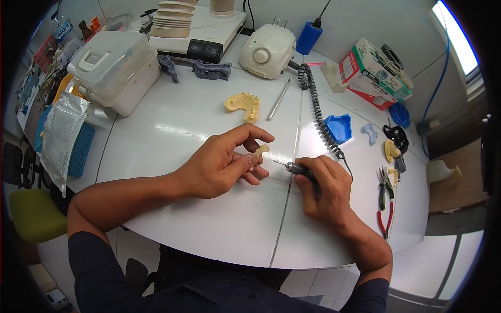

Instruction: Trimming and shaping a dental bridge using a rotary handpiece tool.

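My left hand point(219, 161) pinches a small cream-coloured dental piece point(262, 149) between thumb and fingers, over the middle of the white table. Fingers cover part of that piece, so its full shape is hidden. In my right hand point(326, 185) is a dark rotary handpiece point(297, 169), held like a pen. Its thin metal bur point(278, 161) points left toward the cream piece, with a small gap between them. A coiled grey cord point(317, 107) runs from the handpiece back to a white control unit point(267, 51). Beyond my left hand lies a yellow dental cast point(244, 106).
A metal instrument point(279, 99) lies behind my hands. Right of it are a blue tray point(338, 129), pliers point(385, 187) and red-handled pliers point(386, 219). A lidded plastic box point(115, 70) and a silver pouch point(65, 135) stand left. Grey moulds point(211, 70) and a glove box point(373, 73) are at the back.
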Demonstrator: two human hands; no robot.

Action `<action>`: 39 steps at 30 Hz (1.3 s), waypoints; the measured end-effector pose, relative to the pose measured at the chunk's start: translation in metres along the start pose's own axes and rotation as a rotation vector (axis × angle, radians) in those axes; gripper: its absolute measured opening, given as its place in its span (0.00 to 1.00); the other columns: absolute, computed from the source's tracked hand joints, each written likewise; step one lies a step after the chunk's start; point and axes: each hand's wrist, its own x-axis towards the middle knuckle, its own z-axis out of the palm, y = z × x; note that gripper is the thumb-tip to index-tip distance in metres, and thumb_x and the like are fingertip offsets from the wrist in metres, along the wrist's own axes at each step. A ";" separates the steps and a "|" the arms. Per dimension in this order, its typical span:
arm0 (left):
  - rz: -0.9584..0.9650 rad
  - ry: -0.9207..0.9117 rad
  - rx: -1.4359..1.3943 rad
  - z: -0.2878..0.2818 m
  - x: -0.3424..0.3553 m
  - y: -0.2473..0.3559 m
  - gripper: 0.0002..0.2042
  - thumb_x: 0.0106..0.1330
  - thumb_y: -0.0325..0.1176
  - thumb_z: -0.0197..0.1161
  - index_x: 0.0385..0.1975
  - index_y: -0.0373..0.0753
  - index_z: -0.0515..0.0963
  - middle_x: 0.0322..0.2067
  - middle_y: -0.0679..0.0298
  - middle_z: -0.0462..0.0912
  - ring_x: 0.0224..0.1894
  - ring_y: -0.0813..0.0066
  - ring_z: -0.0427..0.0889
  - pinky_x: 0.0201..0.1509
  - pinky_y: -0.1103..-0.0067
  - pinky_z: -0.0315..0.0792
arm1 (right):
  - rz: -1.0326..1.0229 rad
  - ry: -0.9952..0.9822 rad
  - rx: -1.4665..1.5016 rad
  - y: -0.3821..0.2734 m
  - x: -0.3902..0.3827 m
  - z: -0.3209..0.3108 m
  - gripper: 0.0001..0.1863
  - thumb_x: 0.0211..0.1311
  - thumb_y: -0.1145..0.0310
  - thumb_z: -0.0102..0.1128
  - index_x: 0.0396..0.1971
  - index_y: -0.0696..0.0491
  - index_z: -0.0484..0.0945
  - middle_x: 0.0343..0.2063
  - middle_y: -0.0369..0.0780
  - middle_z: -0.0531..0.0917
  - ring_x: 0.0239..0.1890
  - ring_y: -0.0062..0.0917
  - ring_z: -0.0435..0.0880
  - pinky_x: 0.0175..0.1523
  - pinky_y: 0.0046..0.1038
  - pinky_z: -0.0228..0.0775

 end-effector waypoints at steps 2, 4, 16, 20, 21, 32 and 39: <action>-0.002 -0.003 -0.009 0.000 -0.001 0.000 0.19 0.86 0.28 0.48 0.73 0.32 0.65 0.52 0.59 0.70 0.58 0.61 0.89 0.56 0.77 0.89 | -0.003 0.002 0.001 0.000 0.000 0.000 0.13 0.61 0.70 0.75 0.45 0.55 0.86 0.29 0.40 0.84 0.29 0.36 0.83 0.36 0.35 0.73; -0.019 0.003 -0.013 0.001 -0.001 0.002 0.19 0.86 0.28 0.48 0.72 0.31 0.65 0.52 0.59 0.70 0.58 0.61 0.89 0.56 0.76 0.89 | -0.003 0.004 0.004 0.000 0.001 0.000 0.13 0.61 0.70 0.75 0.45 0.55 0.86 0.29 0.41 0.84 0.29 0.36 0.83 0.36 0.35 0.73; -0.024 0.003 0.009 0.000 -0.001 0.000 0.19 0.86 0.28 0.49 0.72 0.30 0.65 0.53 0.59 0.69 0.57 0.61 0.89 0.55 0.77 0.89 | -0.002 0.001 0.007 0.000 0.001 0.000 0.13 0.60 0.71 0.75 0.45 0.55 0.86 0.29 0.40 0.84 0.28 0.35 0.82 0.35 0.35 0.72; -0.031 0.015 -0.004 0.000 -0.001 -0.001 0.19 0.86 0.29 0.49 0.71 0.30 0.66 0.52 0.59 0.71 0.57 0.62 0.89 0.55 0.77 0.89 | -0.004 -0.002 0.008 0.000 0.001 0.000 0.14 0.60 0.71 0.75 0.45 0.55 0.86 0.29 0.40 0.84 0.28 0.35 0.82 0.35 0.34 0.72; -0.034 0.009 -0.003 0.000 -0.001 -0.002 0.19 0.86 0.29 0.49 0.71 0.30 0.66 0.52 0.58 0.72 0.57 0.62 0.89 0.55 0.77 0.89 | -0.004 -0.003 0.006 0.000 0.001 0.000 0.14 0.60 0.71 0.75 0.45 0.55 0.86 0.29 0.40 0.84 0.28 0.35 0.82 0.35 0.34 0.72; -0.031 0.000 0.005 0.000 0.000 -0.003 0.14 0.85 0.27 0.51 0.64 0.29 0.70 0.56 0.56 0.76 0.57 0.63 0.89 0.54 0.75 0.89 | 0.004 -0.011 -0.003 0.000 0.001 -0.001 0.13 0.61 0.70 0.75 0.45 0.54 0.86 0.29 0.40 0.84 0.28 0.35 0.83 0.36 0.34 0.73; -0.031 0.009 0.007 0.001 0.000 -0.004 0.14 0.85 0.27 0.53 0.63 0.29 0.70 0.56 0.57 0.76 0.57 0.64 0.89 0.52 0.76 0.89 | -0.003 -0.002 -0.001 0.000 0.001 0.000 0.13 0.61 0.70 0.75 0.45 0.54 0.86 0.29 0.40 0.84 0.28 0.34 0.82 0.36 0.34 0.73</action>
